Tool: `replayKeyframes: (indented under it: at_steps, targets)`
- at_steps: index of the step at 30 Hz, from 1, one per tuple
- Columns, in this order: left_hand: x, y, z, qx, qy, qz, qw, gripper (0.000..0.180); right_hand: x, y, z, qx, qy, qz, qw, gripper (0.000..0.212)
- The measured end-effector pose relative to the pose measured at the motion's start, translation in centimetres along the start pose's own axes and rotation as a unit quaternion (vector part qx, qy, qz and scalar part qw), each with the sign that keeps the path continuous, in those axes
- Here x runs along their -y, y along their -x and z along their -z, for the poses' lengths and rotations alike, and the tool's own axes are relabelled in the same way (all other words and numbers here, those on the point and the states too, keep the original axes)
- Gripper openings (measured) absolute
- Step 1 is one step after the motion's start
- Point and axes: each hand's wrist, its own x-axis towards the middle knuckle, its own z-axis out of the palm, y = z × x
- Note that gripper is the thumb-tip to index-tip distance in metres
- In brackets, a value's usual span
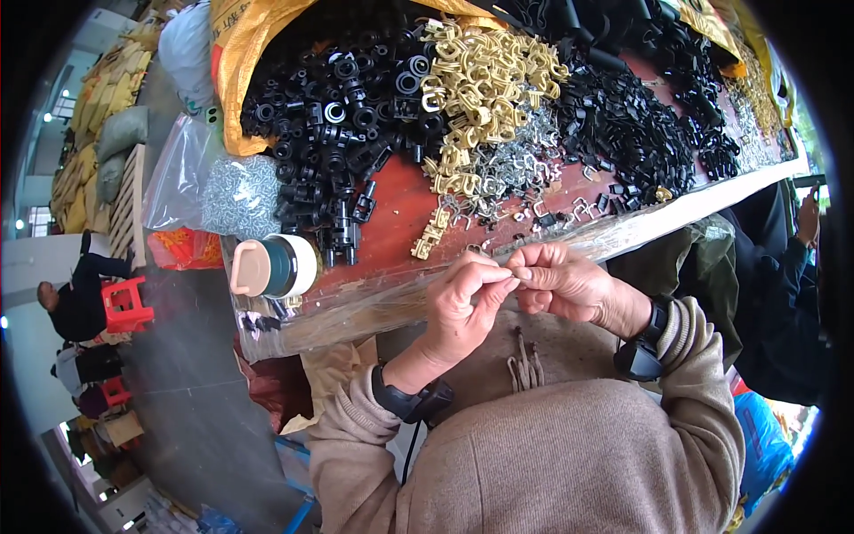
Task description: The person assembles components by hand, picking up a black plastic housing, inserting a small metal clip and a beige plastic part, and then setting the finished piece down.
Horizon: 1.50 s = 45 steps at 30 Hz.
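My left hand (pixel 466 303) and my right hand (pixel 569 285) meet at the near edge of the red table (pixel 396 209). Both pinch with thumb and fingertips at one spot. A tiny piece seems to sit between them, too small and covered to name. Just beyond the fingers lie loose silver metal hooks (pixel 531 169) and a short cluster of gold-coloured pieces (pixel 431 233). Farther back rises a heap of gold-coloured loops (pixel 489 80). Black ring-shaped plastic fittings (pixel 334 133) are piled to its left, and small black clips (pixel 623 120) to its right.
A teal and white mug with a pink lid (pixel 277 267) stands at the table's left corner. Behind it sits a clear bag of silver hooks (pixel 242 196). Plastic film wraps the table's front edge (pixel 356 313). Someone in dark clothes (pixel 774 258) is close on the right.
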Motion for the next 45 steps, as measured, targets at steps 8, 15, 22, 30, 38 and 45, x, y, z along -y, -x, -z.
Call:
replayKeyframes:
  at_steps: [8,15,22,30,38,45]
  targets:
    - [0.4,0.0,-0.4,-0.029,0.064,0.095,0.993,0.009,-0.8,-0.3,-0.5,-0.011,0.017,0.077,0.997,0.011]
    - [0.6,-3.0,2.4,-0.033,-0.201,-0.007,0.979,0.011,-0.4,-0.9,0.5,-0.066,0.201,0.167,0.963,0.013]
    - [2.6,-5.7,7.6,0.082,-0.607,0.171,0.772,0.023,0.9,-0.3,2.6,-0.112,0.263,0.211,0.935,0.014]
    - [2.3,-5.0,5.0,0.011,-0.116,0.156,0.981,0.023,1.0,0.4,2.8,-0.129,0.315,0.242,0.909,0.012]
    - [-0.4,-3.3,0.2,0.129,0.494,0.406,0.758,0.037,0.8,1.2,2.1,-0.157,0.507,0.372,0.762,0.012]
    - [-0.5,-2.1,-0.2,0.116,0.476,0.456,0.744,0.038,0.8,2.1,1.2,-0.142,0.613,0.426,0.65,0.011]
